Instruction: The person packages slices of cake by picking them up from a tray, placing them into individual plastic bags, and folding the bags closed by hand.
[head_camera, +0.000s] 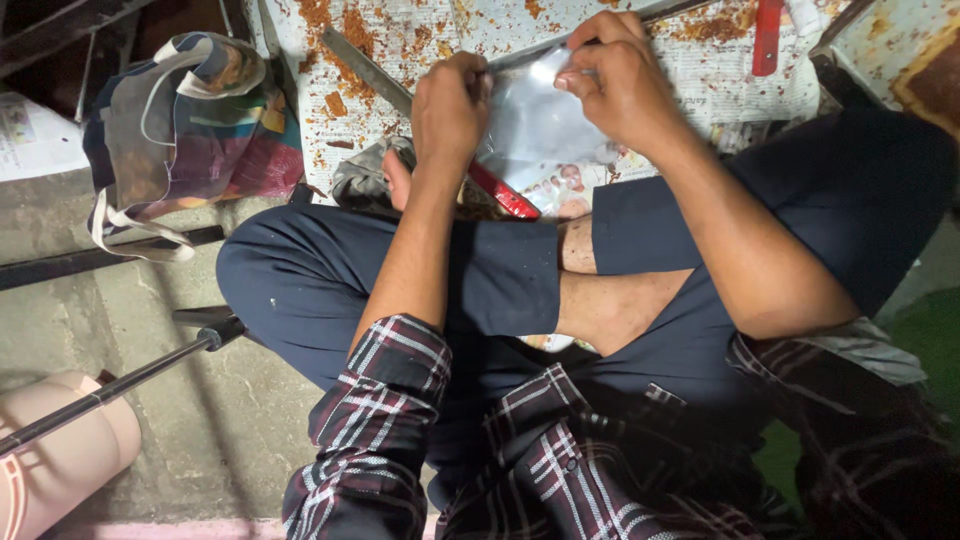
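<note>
I sit cross-legged in dark trousers and a plaid shirt. My left hand (450, 105) and my right hand (615, 80) both pinch the top edge of a clear plastic bag (530, 125) held over newspaper (700, 70) spread on the floor. The bag hangs between the two hands. A red-handled tool (505, 195) lies just under the bag, near my foot. A long flat metal file (365, 70) lies on the newspaper left of my left hand.
Rust-coloured flakes litter the newspaper. A colourful cloth bag (190, 130) sits at the left. A red strip (767, 35) lies at the top right. A pink plastic container (60, 460) and a dark rod (110, 385) are at the lower left.
</note>
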